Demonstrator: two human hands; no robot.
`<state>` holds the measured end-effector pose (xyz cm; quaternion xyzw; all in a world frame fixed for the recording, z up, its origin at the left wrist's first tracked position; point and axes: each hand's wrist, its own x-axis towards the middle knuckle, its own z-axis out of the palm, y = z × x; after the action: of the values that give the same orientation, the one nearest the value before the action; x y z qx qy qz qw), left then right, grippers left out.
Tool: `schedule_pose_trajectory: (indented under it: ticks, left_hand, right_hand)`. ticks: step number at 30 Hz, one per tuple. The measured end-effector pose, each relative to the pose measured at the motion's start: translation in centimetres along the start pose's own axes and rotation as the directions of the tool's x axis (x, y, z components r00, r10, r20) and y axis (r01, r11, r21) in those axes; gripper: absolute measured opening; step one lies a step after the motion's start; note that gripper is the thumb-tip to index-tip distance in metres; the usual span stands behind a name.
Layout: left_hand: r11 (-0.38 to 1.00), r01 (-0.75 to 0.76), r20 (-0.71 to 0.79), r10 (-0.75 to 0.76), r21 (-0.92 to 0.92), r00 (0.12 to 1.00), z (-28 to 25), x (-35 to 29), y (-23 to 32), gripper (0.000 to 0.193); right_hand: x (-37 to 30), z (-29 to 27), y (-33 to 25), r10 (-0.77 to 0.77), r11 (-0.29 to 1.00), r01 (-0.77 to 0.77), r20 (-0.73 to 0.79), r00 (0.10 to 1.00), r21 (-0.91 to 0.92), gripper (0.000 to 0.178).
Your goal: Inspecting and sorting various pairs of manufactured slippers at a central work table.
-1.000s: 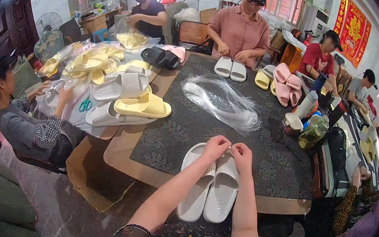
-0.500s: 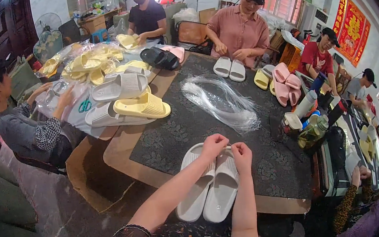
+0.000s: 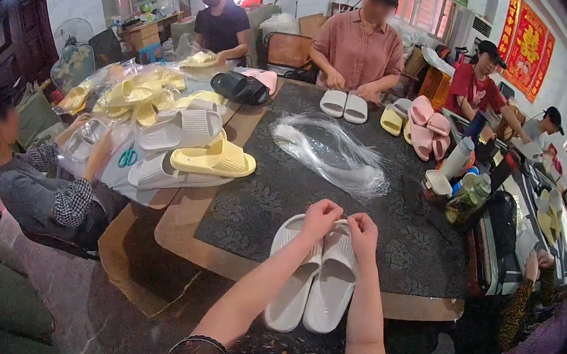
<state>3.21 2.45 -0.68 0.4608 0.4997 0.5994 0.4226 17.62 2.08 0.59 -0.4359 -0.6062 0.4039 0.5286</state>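
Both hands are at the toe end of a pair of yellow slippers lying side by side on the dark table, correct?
Not quite: the head view shows the slippers are white, not yellow. Otherwise it holds: the left hand and right hand are at their toe end, side by side on the dark table.

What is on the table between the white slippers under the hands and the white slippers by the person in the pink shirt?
In the head view, a heap of clear plastic bags lies on the dark table between them.

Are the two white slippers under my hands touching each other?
Touching. The head view shows the two white slippers lying side by side on the table, their inner edges pressed together with no gap, under the left hand and right hand.
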Motion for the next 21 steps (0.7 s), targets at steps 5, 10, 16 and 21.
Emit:
schedule_pose_trajectory:
  ticks: [5, 10, 16, 21]
  left_hand:
    - [0.990, 0.032, -0.063, -0.041, -0.139, 0.997, -0.3, 0.5, -1.1, 0.016]
    - [0.907, 0.106, -0.144, -0.179, -0.408, 0.973, -0.3, 0.7, -0.5, 0.014]
    - [0.872, 0.112, -0.148, -0.205, -0.477, 0.968, -1.1, 0.5, -0.3, 0.012]
    - [0.887, 0.130, -0.117, -0.201, -0.443, 0.973, -0.9, 0.2, 1.3, 0.012]
  right_hand:
    - [-0.2, 0.7, -1.0, -0.059, 0.983, 0.057, -0.007, 0.998, -0.173, 0.007]
    - [-1.6, 0.4, -5.2, -0.406, 0.851, 0.345, -0.080, 0.910, -0.395, 0.009]
    - [-9.6, -0.2, -11.0, 0.149, 0.688, 0.205, 0.412, 0.899, -0.696, 0.043]
    - [-9.9, 2.1, -9.9, 0.219, 0.647, 0.108, 0.320, 0.922, -0.755, 0.066]
